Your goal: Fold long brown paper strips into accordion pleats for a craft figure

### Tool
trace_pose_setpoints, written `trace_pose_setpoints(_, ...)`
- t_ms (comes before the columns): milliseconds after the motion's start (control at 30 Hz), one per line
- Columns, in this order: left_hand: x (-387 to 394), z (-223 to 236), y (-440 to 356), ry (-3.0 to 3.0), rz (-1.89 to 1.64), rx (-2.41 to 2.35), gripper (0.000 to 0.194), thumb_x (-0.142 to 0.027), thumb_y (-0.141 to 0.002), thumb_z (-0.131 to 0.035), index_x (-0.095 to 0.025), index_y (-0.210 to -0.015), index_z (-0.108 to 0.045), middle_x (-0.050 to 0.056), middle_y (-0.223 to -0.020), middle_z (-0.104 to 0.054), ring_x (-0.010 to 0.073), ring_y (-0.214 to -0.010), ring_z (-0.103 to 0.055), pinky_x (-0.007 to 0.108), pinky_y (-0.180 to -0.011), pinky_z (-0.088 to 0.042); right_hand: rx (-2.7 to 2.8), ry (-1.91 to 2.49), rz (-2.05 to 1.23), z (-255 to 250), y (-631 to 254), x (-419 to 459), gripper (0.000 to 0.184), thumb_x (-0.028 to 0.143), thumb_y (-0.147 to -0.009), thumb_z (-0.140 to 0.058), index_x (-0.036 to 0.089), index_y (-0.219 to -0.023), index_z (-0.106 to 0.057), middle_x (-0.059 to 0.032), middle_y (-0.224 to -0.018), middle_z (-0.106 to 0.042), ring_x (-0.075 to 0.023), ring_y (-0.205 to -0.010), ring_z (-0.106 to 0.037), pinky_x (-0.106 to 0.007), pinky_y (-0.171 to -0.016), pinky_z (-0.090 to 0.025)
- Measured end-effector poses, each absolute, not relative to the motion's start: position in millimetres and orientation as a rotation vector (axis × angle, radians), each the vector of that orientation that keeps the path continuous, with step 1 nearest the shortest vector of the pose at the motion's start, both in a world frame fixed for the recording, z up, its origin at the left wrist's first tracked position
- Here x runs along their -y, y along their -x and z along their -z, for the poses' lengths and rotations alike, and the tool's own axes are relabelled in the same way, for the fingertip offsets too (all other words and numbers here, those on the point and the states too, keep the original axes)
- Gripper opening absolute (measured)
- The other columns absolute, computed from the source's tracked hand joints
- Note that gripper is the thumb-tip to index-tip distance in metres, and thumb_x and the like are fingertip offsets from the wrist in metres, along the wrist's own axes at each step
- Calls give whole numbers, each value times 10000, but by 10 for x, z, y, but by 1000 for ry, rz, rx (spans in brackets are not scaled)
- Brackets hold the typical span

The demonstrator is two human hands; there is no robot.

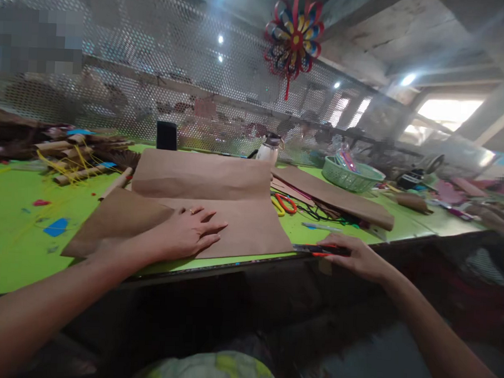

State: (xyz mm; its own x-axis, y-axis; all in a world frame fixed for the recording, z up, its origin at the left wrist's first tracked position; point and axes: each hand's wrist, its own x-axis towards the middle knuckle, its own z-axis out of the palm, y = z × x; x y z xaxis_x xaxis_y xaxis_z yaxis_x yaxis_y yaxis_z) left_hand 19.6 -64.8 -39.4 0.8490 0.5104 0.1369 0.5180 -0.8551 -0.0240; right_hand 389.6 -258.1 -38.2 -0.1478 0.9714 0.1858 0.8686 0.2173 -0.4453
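A large sheet of brown paper [206, 178] with a crease across it lies over the front of the green table. My left hand [194, 231] rests flat on it, fingers spread, with a ring on one finger. Beside my left forearm, a flap of the brown paper [121, 219] is folded over. My right hand [349, 254] is closed around a black and orange-red cutting tool [326, 250]. Its dark narrow tip points left and meets the paper's lower right corner at the table edge. Whether it is a knife or scissors I cannot tell.
Scissors with red and yellow handles [285, 204] and a pen [317, 227] lie right of the paper. Behind are more brown paper [339, 195], a green basket [353, 175], a kettle [268, 149] and a phone [166, 135]. Paper rolls [75, 164] with yellow strands sit left.
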Motion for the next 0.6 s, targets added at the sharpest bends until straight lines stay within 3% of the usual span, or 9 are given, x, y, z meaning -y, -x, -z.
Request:
trace_pose_setpoints(100,677,291,-262,2947,99,730,428,-466,-848,-306,-305,-1195,-498,66,-1338,-392,300,-1199,-331,462,-948,-222,2112,1651,-295,363,-3895,2508,326,398,-775,-556,195,-1024,-609,-89,-1018,-611,-230,-951,-548,-356,-847,-417)
trace_pose_setpoints(167,715,222,-337,2921,133,639,378,-413,-828,-359,-241,-1074,-590,83,-1292,-436,292,-1177,-354,444,-954,-231,2149,1633,-295,354,-3890,2466,320,390,-775,-561,204,-1030,-612,-86,-1016,-612,-229,-965,-541,-359,-855,-413)
trace_pose_setpoints(300,783,169,-546,2933,213,552,324,-328,-819,-386,-135,-810,-647,121,-953,-595,228,-934,-516,342,-869,-346,2176,1576,-343,363,-3862,2465,300,363,-787,-553,211,-1039,-616,-83,-996,-614,-214,-956,-543,-347,-844,-424)
trace_pose_setpoints(433,796,238,-745,2959,257,591,362,-367,-840,-372,-115,-827,-632,119,-825,-589,215,-781,-538,323,-738,-397,2143,1582,-341,352,-3812,2563,288,347,-783,-562,209,-1030,-618,-76,-1008,-608,-210,-968,-542,-340,-867,-413)
trace_pose_setpoints(600,834,392,-837,2986,383,535,392,-491,-837,-350,-239,-996,-605,88,-1010,-574,247,-965,-485,384,-846,-338,2107,1667,-314,346,-3727,2689,269,332,-784,-562,212,-1020,-613,-74,-992,-600,-211,-936,-548,-337,-842,-423)
